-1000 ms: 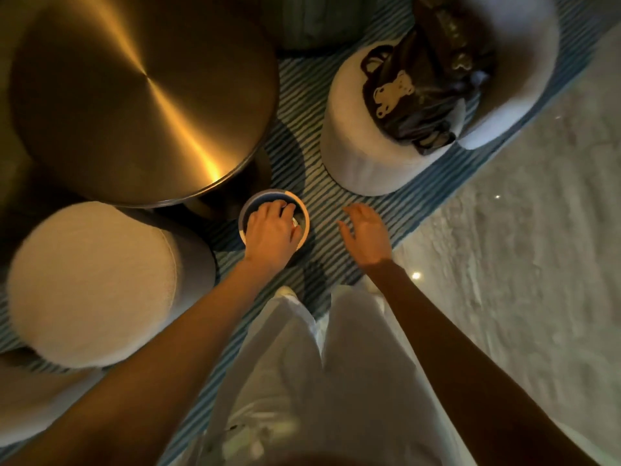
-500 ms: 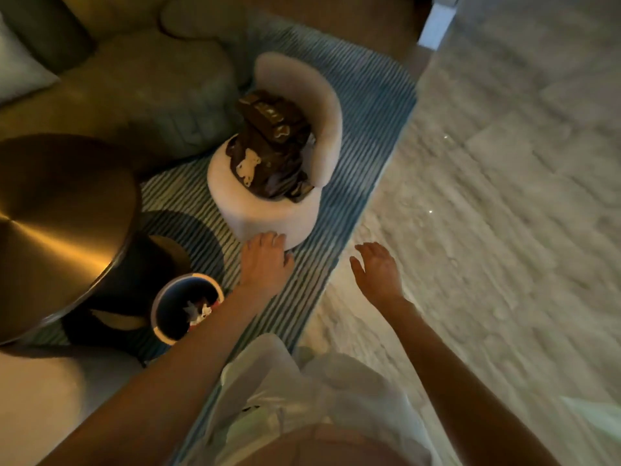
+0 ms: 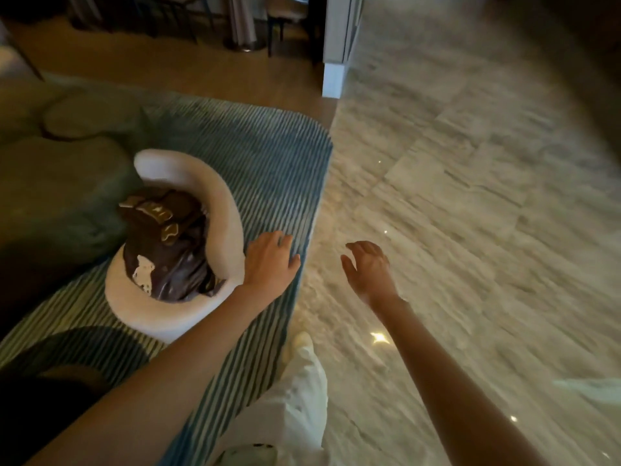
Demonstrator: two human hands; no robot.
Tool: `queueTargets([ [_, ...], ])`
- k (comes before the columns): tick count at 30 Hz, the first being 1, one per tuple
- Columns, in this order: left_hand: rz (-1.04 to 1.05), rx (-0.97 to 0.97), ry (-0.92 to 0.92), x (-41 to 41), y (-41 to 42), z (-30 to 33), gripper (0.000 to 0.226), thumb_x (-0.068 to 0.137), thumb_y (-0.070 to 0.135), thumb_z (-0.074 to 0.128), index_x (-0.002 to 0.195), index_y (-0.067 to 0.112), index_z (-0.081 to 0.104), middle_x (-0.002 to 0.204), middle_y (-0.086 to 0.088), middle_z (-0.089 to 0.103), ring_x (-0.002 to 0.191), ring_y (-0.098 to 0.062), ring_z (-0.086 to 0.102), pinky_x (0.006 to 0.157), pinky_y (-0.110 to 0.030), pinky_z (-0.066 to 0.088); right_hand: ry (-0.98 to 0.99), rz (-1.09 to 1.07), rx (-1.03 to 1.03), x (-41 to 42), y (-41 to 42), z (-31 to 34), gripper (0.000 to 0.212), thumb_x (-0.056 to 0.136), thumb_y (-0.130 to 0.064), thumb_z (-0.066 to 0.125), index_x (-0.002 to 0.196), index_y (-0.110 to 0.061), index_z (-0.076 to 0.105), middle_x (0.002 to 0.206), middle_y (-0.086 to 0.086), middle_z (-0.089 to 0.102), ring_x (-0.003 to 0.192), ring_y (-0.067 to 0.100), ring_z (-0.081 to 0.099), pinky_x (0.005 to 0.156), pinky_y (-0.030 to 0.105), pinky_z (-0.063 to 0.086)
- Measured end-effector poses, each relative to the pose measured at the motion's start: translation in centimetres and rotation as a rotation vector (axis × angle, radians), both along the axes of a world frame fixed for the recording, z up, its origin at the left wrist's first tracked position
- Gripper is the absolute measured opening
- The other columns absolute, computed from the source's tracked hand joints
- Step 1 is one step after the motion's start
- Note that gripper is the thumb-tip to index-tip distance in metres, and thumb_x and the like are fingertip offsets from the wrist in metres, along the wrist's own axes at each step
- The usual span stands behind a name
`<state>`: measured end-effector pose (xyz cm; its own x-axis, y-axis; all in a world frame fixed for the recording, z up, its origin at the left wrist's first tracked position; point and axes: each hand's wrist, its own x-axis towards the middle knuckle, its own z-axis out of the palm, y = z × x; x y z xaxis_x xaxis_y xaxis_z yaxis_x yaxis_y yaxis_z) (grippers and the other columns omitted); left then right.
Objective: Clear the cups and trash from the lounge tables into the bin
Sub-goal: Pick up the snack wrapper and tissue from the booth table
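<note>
So the rug [image 3: 268, 183] takes up the left half, tiled floor [image 3: 470, 196] off at 3 o'clock. A small chair [image 3: 215, 210] sits on the rug with a bag [image 3: 168, 250] in it, sofa [image 3: 60, 196] at 9 o'clock, pillar [image 3: 336, 45] at 12.

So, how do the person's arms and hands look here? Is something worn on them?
Both forearms are bare up to the frame edge: no sleeves, no gloves. On the left hand and the right hand I see no ring, and no watch or band on the wrists, though the picture is dim and a little blurred. Below them show loose white trousers and a pale shoe.
</note>
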<state>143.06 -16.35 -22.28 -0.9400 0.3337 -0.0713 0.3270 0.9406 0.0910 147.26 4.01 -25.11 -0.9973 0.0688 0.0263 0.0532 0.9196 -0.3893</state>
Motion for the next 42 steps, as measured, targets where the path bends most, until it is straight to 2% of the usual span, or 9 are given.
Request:
queueTargets([
  [2,0.0,0.008,0.005,-5.0,2.4,0.2,0.046,0.097,0.04,0.04,0.134,0.013,0.047,0.13,-0.006,0.052,0.118,-0.026,0.049,0.095,-0.04,0.043,0.015,-0.003,0.013,-4.9,1.8,0.4,0.04,0.097,-0.033,0.046,0.131,-0.012,0.053,0.133,0.008,0.056,0.129,0.026,0.044,0.11,0.041,0.034],
  [7,0.01,0.049,-0.008,-17.5,8.1,1.8,0.049,0.099,0.04,0.037,0.14,0.012,0.04,0.141,-0.008,0.045,0.129,-0.027,0.04,0.105,-0.041,0.036,0.001,-0.038,0.064,-16.6,6.6,2.3,0.041,0.098,-0.033,0.045,0.132,-0.013,0.052,0.134,0.007,0.054,0.13,0.025,0.043,0.11,0.041,0.034],
  [13,0.018,0.033,-0.007,-29.5,10.5,1.8,0.051,0.098,0.041,0.038,0.14,0.012,0.041,0.141,-0.008,0.046,0.129,-0.026,0.041,0.106,-0.042,0.035,0.045,-0.068,0.023,-29.2,10.9,3.1,0.038,0.097,-0.032,0.048,0.129,-0.012,0.055,0.131,0.008,0.057,0.127,0.026,0.047,0.107,0.041,0.038],
  [17,0.05,0.053,-0.043,-37.7,11.3,0.3,0.051,0.099,0.04,0.037,0.141,0.012,0.04,0.145,-0.008,0.042,0.132,-0.026,0.039,0.109,-0.041,0.033,0.027,-0.021,-0.003,-38.3,12.5,1.9,0.038,0.097,-0.032,0.048,0.129,-0.013,0.055,0.131,0.008,0.057,0.126,0.026,0.046,0.108,0.04,0.037],
  [21,0.102,0.065,-0.003,-48.0,13.1,-0.7,0.05,0.098,0.039,0.04,0.14,0.012,0.042,0.142,-0.008,0.045,0.13,-0.027,0.041,0.108,-0.042,0.034,0.015,0.07,0.012,-49.5,14.8,0.4,0.039,0.097,-0.034,0.047,0.129,-0.012,0.055,0.13,0.009,0.056,0.126,0.028,0.046,0.107,0.041,0.037],
  [27,0.24,0.048,0.013,-63.0,15.6,0.2,0.049,0.097,0.039,0.042,0.138,0.012,0.045,0.139,-0.008,0.049,0.127,-0.026,0.044,0.107,-0.042,0.035,-0.011,0.233,0.011,-67.1,17.1,1.8,0.039,0.097,-0.03,0.047,0.129,-0.01,0.054,0.128,0.01,0.057,0.122,0.028,0.047,0.106,0.036,0.035],
  [33,0.407,0.084,0.011,-73.9,14.1,-0.6,0.047,0.096,0.038,0.045,0.135,0.012,0.048,0.135,-0.01,0.052,0.124,-0.026,0.047,0.106,-0.04,0.036,-0.066,0.416,0.009,-81.9,14.7,1.6,0.039,0.097,-0.025,0.047,0.129,-0.004,0.052,0.13,0.015,0.054,0.123,0.031,0.046,0.108,0.04,0.034],
  [37,0.54,0.061,-0.045,-80.9,11.1,-2.9,0.049,0.096,0.039,0.042,0.139,0.014,0.043,0.141,-0.009,0.047,0.129,-0.025,0.042,0.108,-0.039,0.034,-0.118,0.536,0.058,-91.5,11.3,-1.0,0.042,0.099,-0.027,0.042,0.134,-0.005,0.049,0.134,0.013,0.051,0.127,0.027,0.043,0.11,0.037,0.029],
  [42,0.633,0.068,-0.019,-93.9,4.7,-2.7,0.052,0.096,0.041,0.042,0.14,0.013,0.04,0.143,-0.012,0.044,0.131,-0.029,0.039,0.109,-0.042,0.034,-0.057,0.564,0.059,-105.6,5.2,-0.3,0.04,0.099,-0.027,0.045,0.13,-0.003,0.052,0.129,0.016,0.055,0.122,0.03,0.047,0.106,0.035,0.032],
])
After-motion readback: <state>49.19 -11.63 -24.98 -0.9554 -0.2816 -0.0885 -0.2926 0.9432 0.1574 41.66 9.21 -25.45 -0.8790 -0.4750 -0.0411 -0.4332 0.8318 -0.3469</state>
